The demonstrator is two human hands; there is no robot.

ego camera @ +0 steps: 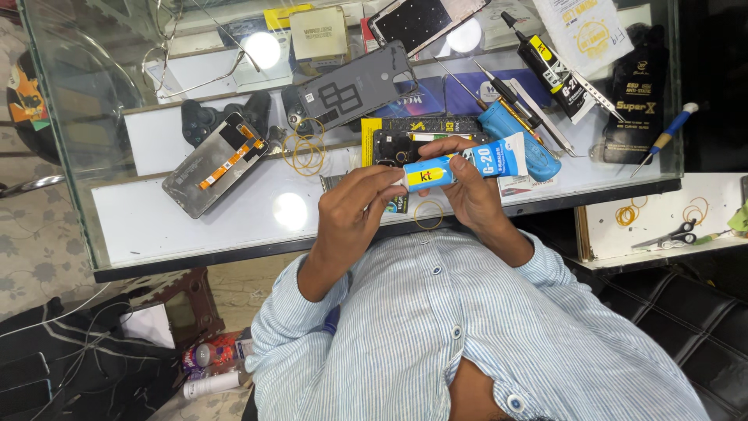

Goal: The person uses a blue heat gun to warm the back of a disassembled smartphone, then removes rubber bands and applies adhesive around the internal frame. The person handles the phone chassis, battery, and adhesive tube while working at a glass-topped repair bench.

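Both my hands hold a blue and white glue tube (467, 164) level over the glass counter (195, 222). My left hand (354, 210) pinches the tube's capped left end with its fingertips. My right hand (471, 191) wraps the tube's middle from behind, thumb on top. Just beyond my hands, a black phone frame (393, 144) lies on the counter, partly hidden by my fingers. My striped shirt fills the bottom of the view.
On the counter lie a display panel with orange flex cable (214, 164), a grey phone back cover (358, 86), yellow rubber bands (305, 150), a blue-handled screwdriver (518, 136) and a black glue tube (555, 68). Scissors (668, 235) rest on a lower shelf at right.
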